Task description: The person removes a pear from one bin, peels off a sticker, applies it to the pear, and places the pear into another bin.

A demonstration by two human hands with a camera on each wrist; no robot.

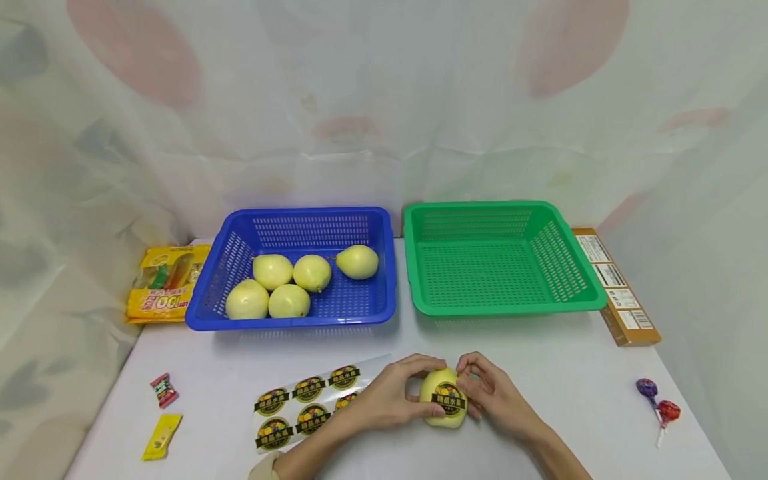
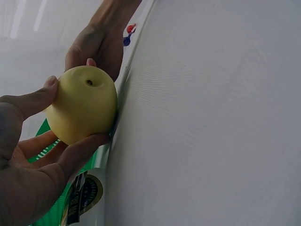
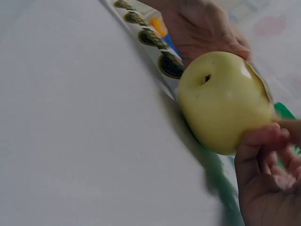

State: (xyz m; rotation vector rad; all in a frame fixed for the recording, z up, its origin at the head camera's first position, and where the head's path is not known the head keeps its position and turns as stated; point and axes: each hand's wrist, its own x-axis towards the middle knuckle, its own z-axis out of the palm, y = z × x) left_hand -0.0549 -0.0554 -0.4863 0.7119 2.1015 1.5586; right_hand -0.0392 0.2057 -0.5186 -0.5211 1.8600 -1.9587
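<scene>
A pale yellow-green pear (image 1: 442, 421) is held at the front middle of the table, with a black-and-gold fruit sticker (image 1: 449, 399) on its upper face. My left hand (image 1: 393, 395) grips the pear from the left, thumb on the near side and fingers on the far side. From the right, my right hand (image 1: 493, 399) has curled fingers against the pear, its thumb by the sticker's edge. The pear's dimpled end (image 2: 89, 83) shows in the left wrist view. In the right wrist view the sticker is mostly turned away, and the right fingertips (image 3: 263, 134) are blurred at the pear's side.
A sticker sheet (image 1: 300, 387) lies partly under the left forearm. Behind stand a blue basket (image 1: 291, 325) with several pears and a green basket (image 1: 510, 310). Candies (image 1: 162, 437), lollipops (image 1: 667, 410), a yellow snack bag (image 1: 162, 300) and a brown box (image 1: 639, 337) lie around the sides.
</scene>
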